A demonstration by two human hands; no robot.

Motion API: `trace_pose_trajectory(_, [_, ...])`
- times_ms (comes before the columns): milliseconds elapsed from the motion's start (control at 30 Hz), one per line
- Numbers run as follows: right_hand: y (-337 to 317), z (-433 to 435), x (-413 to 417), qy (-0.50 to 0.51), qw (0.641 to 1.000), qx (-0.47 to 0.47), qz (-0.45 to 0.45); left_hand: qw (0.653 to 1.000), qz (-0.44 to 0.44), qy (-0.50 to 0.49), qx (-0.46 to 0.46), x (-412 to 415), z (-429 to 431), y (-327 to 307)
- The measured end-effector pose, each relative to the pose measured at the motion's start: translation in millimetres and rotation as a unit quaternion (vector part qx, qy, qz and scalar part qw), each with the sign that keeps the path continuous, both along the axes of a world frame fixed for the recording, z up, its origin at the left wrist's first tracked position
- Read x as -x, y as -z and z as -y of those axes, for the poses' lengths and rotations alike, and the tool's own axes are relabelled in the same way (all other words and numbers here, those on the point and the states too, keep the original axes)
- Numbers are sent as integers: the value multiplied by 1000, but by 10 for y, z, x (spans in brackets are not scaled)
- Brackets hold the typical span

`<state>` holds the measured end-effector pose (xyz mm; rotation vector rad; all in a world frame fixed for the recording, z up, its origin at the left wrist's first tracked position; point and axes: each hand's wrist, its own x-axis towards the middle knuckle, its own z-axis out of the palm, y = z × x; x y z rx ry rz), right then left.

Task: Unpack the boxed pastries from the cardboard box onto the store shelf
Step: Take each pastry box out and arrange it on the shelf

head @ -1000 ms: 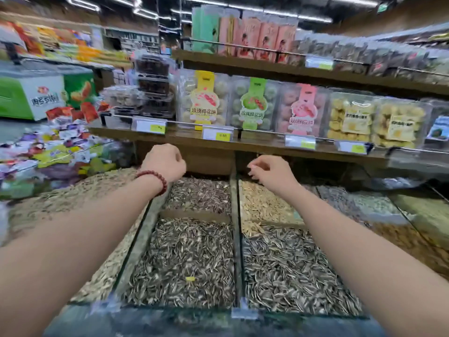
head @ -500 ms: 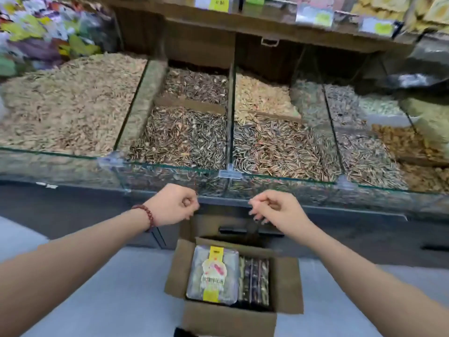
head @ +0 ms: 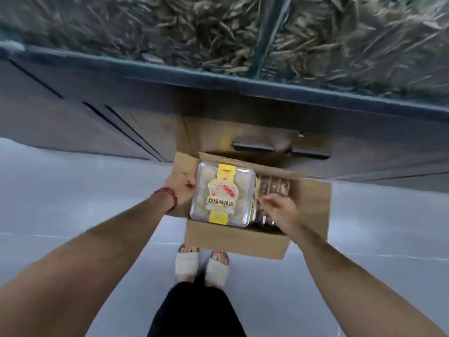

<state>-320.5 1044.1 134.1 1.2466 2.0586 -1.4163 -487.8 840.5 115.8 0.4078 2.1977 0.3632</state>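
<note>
You're gripping the clear plastic yellow-labelled pastry box by its left edge, left hand; right hand hovering half-curled, empty, just beside its right edge.

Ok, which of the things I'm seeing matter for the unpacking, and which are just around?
For the job:
cardboard box on the floor
pastry box lying on top, yellow label up
left hand gripping its left edge
right hand at its right edge
more pastry boxes on edge beside it

Just around:
seed bins behind glass
cabinet handles
sandals
</note>
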Motion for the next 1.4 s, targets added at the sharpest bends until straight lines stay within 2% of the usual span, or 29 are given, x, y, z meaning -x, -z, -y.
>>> trace_pose_trajectory(133, [672, -20, -116, -23, 994, -38, 104, 999, 0, -34, 43, -154, -13, 677])
trace_pose_trajectory(267, [1084, 67, -54, 4, 995, 2, 104, 997, 30, -41, 65, -305, 105, 1283])
trace_pose_trajectory(433, [1312, 189, -27, -9, 990, 85, 111, 988, 101, -102, 55, -395, 181, 1528])
trace_pose_trajectory(533, [1393, 254, 5, 24, 988, 115, 102, 987, 115, -103, 45, -434, 167, 1609])
trace_pose_trajectory(733, [1623, 262, 90, 173, 977, 65, 107, 987, 95, -124, 22, -420, 163, 1726])
trace_pose_trajectory(867, [1638, 281, 31, 151, 979, 75, 110, 982, 90, -167, 18, -499, 249, 1704])
trace_pose_trajectory(933, [1631, 308, -1, 152, 980, 62, 112, 976, 80, -203, 3, -569, 321, 1660])
trace_pose_trajectory(1033, [1522, 375, -64, 130, 986, 30, 99, 977, 60, -203, -23, -653, 435, 1521])
trace_pose_trajectory(1233, [965, 447, -189, 30, 991, -120, -47, 976, 20, -188, -112, -676, 590, 899])
trace_pose_trajectory(1300, [700, 455, -206, 9, 985, -148, -84, 971, 20, -193, -140, -654, 600, 592])
trace_pose_trajectory(1400, [194, 453, -225, 0, 979, -163, -123, 973, -28, -168, -159, -600, 617, 16])
